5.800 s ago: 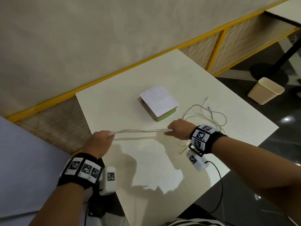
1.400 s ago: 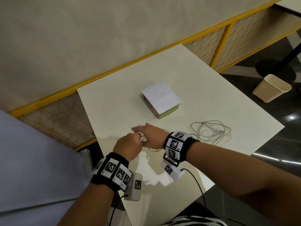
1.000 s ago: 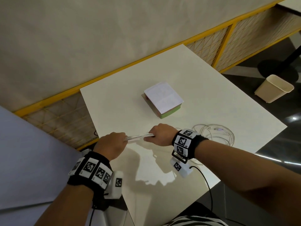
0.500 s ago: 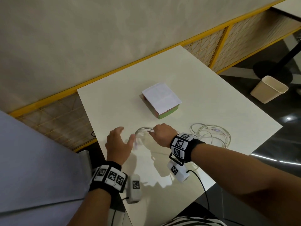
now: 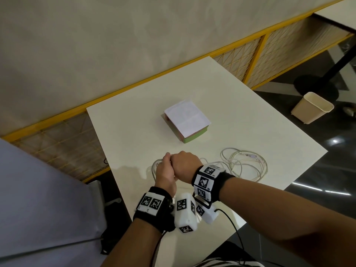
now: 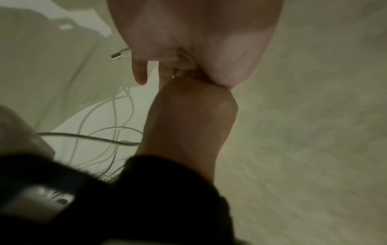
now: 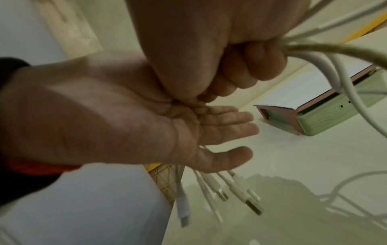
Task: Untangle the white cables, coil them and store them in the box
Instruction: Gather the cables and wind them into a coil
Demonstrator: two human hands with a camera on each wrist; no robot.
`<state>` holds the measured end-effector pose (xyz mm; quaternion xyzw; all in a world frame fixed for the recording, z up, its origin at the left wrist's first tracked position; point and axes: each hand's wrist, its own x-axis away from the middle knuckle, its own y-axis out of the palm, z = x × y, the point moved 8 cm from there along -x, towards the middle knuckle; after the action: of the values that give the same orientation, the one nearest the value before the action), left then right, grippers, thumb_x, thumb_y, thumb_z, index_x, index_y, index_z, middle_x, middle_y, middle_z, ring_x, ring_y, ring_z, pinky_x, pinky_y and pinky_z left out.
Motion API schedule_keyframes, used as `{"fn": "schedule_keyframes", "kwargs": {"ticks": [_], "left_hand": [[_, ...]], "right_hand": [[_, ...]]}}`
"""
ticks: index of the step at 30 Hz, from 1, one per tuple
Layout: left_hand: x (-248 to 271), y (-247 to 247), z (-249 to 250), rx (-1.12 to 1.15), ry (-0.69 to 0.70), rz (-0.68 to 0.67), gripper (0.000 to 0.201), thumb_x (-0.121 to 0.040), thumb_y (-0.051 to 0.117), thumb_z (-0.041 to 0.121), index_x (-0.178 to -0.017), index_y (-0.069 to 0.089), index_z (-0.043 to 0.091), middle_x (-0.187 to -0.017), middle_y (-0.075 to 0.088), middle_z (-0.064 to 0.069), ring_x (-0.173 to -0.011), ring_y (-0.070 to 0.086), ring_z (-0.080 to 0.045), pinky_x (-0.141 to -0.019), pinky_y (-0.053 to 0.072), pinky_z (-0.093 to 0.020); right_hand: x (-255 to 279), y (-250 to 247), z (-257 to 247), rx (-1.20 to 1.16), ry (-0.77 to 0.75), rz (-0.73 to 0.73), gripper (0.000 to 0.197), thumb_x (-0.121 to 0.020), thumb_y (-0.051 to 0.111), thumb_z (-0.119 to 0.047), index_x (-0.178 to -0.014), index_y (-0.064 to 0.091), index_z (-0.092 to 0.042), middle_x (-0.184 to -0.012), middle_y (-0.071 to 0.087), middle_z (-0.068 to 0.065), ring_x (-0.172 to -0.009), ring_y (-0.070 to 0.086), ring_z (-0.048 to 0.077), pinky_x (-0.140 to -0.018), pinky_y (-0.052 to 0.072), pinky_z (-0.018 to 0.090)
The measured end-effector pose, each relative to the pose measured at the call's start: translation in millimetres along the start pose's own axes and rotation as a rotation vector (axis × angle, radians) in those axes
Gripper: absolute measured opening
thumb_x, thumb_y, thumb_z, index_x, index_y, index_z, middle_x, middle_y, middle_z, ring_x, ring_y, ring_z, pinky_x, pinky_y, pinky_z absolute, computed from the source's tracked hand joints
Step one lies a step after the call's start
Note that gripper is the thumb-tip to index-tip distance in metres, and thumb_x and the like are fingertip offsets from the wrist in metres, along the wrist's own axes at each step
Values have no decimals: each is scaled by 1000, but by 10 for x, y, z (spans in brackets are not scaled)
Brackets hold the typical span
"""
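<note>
My right hand (image 5: 185,164) is a fist around a bundle of white cables (image 7: 314,54) above the table's near left part. My left hand (image 5: 164,170) lies against it with straight fingers (image 7: 226,122), palm open in the right wrist view. Several cable ends with connectors (image 7: 240,197) hang below the left hand. A cable loop (image 5: 154,166) shows left of the hands. More white cable lies in a loose pile (image 5: 244,164) to the right. The green box (image 5: 186,139) with its white lid (image 5: 186,120) stands shut, further back on the table.
The white table (image 5: 134,132) ends close on the left and right. A yellow mesh railing (image 5: 250,54) runs behind it along the wall. A beige bin (image 5: 312,106) stands on the dark floor to the right. A pale surface (image 5: 38,189) lies at my left.
A second ago both hands held the cable stretched between them. The left hand then let go and opened, and has now come back against the right fist, which still grips the cables.
</note>
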<state>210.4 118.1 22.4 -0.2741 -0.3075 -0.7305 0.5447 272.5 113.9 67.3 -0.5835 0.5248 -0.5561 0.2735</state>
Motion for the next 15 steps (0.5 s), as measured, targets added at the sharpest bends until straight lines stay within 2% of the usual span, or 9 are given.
{"fn": "schedule_keyframes", "kwargs": {"ticks": [3, 6, 7, 9, 11, 12, 13, 14, 15], "left_hand": [[22, -21, 97, 0, 115, 57, 39, -99, 40, 31, -73, 65, 16, -82, 66, -1, -81, 60, -15, -68, 46, -25], [48, -40, 177, -6, 219, 90, 47, -101, 34, 33, -76, 70, 17, -93, 70, -2, -87, 63, -14, -76, 46, -24], [63, -33, 191, -1, 232, 100, 48, -101, 33, 33, -75, 70, 17, -92, 71, -2, -88, 63, -15, -79, 47, -26], [83, -75, 261, 65, 236, 137, 47, -101, 32, 31, -69, 63, 15, -74, 73, -1, -85, 64, -17, -80, 49, -30], [13, -278, 370, 286, 200, 166, 41, -100, 29, 27, -65, 45, 14, -52, 66, 1, -77, 65, -19, -84, 47, -36], [-67, -417, 431, 426, 168, 156, 40, -99, 27, 22, -62, 41, 16, -44, 57, 3, -67, 63, -18, -82, 48, -37], [-160, -592, 490, 549, 147, 146, 42, -94, 26, 15, -54, 40, 16, -38, 45, 4, -52, 57, -15, -75, 49, -33], [-257, -785, 564, 624, 144, 140, 41, -84, 28, 9, -45, 38, 17, -34, 35, 4, -38, 47, -13, -64, 48, -25], [-317, -949, 641, 650, 145, 139, 30, -69, 33, 9, -41, 35, 18, -33, 29, 4, -30, 38, -12, -53, 42, -16]], "right_hand": [[93, -62, -16, -48, -20, 29, 30, -92, 38, -14, -118, 51, -7, -106, 63, 16, -92, 62, 36, -64, 36, 34], [160, -154, -38, -106, -38, 53, 31, -93, 37, -14, -121, 51, -12, -104, 62, 17, -90, 62, 36, -64, 35, 33], [161, -176, -49, -98, -39, 60, 31, -93, 37, -16, -121, 51, -12, -104, 62, 17, -90, 61, 36, -64, 35, 33], [120, -154, 10, -104, 2, 57, 29, -94, 39, -24, -116, 53, -11, -102, 62, 16, -89, 61, 35, -64, 35, 34], [76, -11, 240, -128, 107, 5, 34, -93, 42, -35, -104, 58, -7, -102, 64, 16, -89, 62, 35, -65, 37, 32], [88, 84, 416, -128, 161, -28, 36, -93, 43, -37, -101, 59, -6, -103, 64, 16, -90, 62, 35, -65, 39, 32], [119, 176, 602, -128, 197, -54, 37, -93, 43, -37, -99, 61, -6, -103, 64, 16, -91, 62, 35, -66, 40, 31], [157, 247, 789, -127, 220, -68, 37, -93, 42, -37, -98, 62, -6, -104, 65, 17, -93, 63, 35, -67, 40, 31], [209, 297, 952, -124, 230, -72, 38, -93, 41, -37, -97, 63, -6, -104, 65, 18, -94, 62, 36, -68, 40, 32]]}}
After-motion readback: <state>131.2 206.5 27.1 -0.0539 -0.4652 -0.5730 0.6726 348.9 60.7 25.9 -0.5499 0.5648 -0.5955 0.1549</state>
